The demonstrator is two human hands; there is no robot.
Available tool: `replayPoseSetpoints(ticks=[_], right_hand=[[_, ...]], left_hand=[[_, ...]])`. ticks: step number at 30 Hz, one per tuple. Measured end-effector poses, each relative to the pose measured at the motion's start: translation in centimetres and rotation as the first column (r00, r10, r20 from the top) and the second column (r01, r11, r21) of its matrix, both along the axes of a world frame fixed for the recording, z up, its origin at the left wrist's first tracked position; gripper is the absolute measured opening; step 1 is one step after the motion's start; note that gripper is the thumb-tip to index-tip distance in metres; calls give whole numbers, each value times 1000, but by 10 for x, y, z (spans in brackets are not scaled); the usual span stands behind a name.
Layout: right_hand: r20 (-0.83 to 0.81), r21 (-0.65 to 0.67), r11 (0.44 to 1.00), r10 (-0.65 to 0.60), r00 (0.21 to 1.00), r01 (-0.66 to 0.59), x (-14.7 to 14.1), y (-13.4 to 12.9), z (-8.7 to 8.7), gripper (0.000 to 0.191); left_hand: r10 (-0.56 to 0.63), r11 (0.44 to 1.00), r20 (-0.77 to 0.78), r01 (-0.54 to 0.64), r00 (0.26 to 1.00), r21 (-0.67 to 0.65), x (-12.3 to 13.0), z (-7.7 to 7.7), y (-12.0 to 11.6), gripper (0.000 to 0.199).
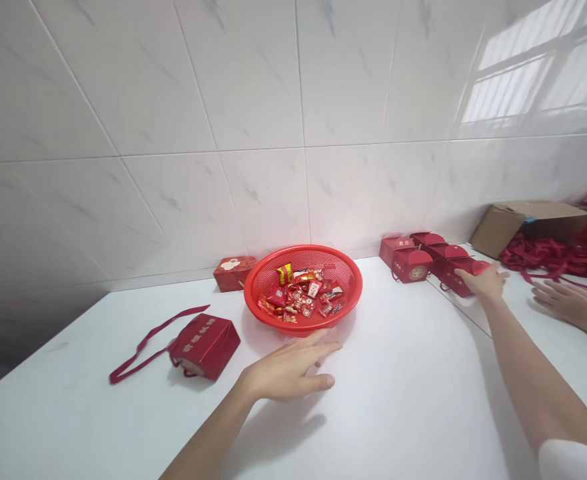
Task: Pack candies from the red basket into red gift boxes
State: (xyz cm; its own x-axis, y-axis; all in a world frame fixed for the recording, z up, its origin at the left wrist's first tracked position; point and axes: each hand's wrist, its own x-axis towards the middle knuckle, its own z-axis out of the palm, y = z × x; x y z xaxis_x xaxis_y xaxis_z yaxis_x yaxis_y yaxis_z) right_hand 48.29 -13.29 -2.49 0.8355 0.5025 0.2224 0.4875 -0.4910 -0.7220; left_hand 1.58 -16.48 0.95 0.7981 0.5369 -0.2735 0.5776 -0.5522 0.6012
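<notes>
My left hand [293,368] is open above the white table, palm down with fingers and thumb spread. Its fingertips are just in front of a red plastic basket [354,283] of wrapped sweets [300,297]. At the right, my right hand [484,283] reaches over the front red gift box [456,283] in a row, thumb across its face and fingers apart at its right side. Whether it touches the box is unclear. A closed red gift box [208,347] with a long ribbon handle lies left of my left hand.
More red gift boxes [413,263] stand near the tiled wall [263,193]. Behind the basket's left side is a patterned red box [233,273]. A cardboard box [503,230] with dark red ribbons [543,257] stands far right. Another person's hand [566,303] is there.
</notes>
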Motion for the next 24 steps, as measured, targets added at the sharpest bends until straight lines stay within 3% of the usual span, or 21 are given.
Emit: replayPoseSetpoints(ticks=[2,5,7,9,11,12,13,15,16,17,21,22,24], right_hand=[[-76,30,998,-54,996,56,-13,1,14,90],[22,247,966,79,997,-82,-40,0,28,64],[81,401,887,216,973,-230,-68,-6,30,45],[138,510,765,380,915,-395,-103,-18,26,33],[228,488,683,502,834,-544,-145,-37,17,26],[272,404,624,616,740,-668,-168,-49,10,20],[296,328,516,739,605,-792,-191,-61,2,14],[269,181,197,932,241,-963,-234,-86,-20,17],[233,124,55,969,83,-991,-254,-97,-33,21],[184,57,-48,982,-37,-997,-272,-106,-47,23],[28,-1,-286,958,-286,-958,-320,-123,-104,23],[15,5,-323,946,-323,-946,-325,-123,-114,18],[-67,51,-323,943,-326,-945,-329,-122,-122,16]], left_hand=[[-7,1000,7,7,1000,3,-2,6,0,65],[-12,999,42,10,999,31,-7,16,1,58],[-1,998,106,-5,994,58,-14,23,2,53],[38,994,196,-56,980,89,-25,32,4,49],[127,977,282,-169,951,128,-39,41,6,46],[188,958,315,-245,930,150,-47,46,7,46],[258,929,340,-328,905,170,-56,51,9,46],[403,849,359,-490,842,196,-77,58,13,51],[475,804,349,-560,808,201,-88,61,15,55],[545,758,323,-620,773,203,-100,62,17,59],[795,598,12,-788,606,146,-147,56,28,73],[824,566,-55,-812,565,144,-156,53,32,74],[851,526,-105,-831,515,182,-169,46,39,75]])
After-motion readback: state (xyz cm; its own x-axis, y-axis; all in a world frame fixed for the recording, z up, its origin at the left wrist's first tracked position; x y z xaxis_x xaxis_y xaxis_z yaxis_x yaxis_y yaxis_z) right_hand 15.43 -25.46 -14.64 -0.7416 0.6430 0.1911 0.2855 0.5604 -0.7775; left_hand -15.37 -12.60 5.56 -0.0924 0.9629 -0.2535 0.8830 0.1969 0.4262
